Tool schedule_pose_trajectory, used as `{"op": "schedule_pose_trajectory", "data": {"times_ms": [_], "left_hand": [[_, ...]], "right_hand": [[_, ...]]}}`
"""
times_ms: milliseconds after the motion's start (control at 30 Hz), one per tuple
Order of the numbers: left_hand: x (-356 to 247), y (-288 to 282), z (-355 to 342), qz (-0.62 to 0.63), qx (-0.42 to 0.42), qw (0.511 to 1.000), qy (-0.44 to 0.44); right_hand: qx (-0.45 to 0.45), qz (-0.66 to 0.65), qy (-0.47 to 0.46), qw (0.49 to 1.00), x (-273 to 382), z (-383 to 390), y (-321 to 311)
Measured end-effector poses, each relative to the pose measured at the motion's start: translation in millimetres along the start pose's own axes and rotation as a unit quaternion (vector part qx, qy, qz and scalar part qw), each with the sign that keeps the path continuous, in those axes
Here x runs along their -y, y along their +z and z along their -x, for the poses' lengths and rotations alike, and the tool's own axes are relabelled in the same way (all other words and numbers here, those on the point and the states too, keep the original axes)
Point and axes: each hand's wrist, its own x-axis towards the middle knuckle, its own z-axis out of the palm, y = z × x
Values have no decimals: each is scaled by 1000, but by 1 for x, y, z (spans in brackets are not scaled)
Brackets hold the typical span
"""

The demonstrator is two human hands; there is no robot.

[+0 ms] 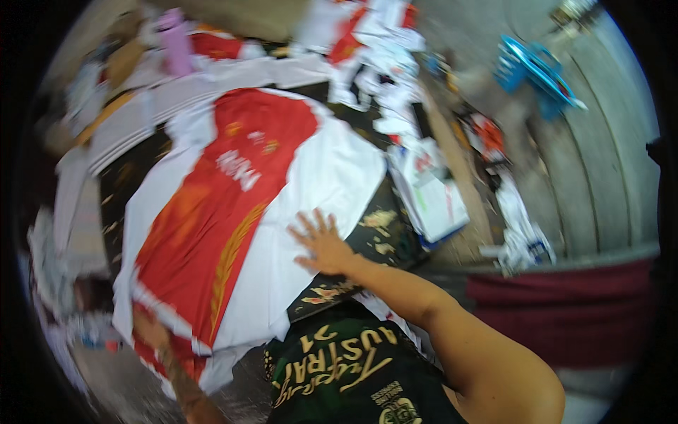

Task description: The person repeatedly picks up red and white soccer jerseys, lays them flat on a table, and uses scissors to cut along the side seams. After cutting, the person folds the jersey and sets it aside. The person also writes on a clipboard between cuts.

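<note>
A red and white jersey piece (191, 226) with a gold leaf pattern and printed front lies spread over a dark board (378, 222), on top of other red and white fabric. My right hand (318, 244) rests flat on the white right-hand part, fingers spread and open. My left hand (152, 328) is at the lower left edge of the piece, partly under the cloth, with its fingers hidden and blurred.
White cloth strips (120, 127) and scraps (392, 63) surround the board, with a pink bottle (175, 46) at the back. White packets (431, 191) lie at the right edge. Beyond are a blue basket-like object (533, 71) on grey flooring and a maroon cloth (565, 311).
</note>
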Motion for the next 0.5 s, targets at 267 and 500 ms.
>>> {"op": "schedule_pose_trajectory", "data": {"times_ms": [267,500], "left_hand": [[-35,78,-148,-218,61,974,19],[-175,43,-141,93,-201,975,10]], "right_hand": [[-14,-138,130,982,22,8,-40],[-233,-159,306,909,-101,71,-108]]}}
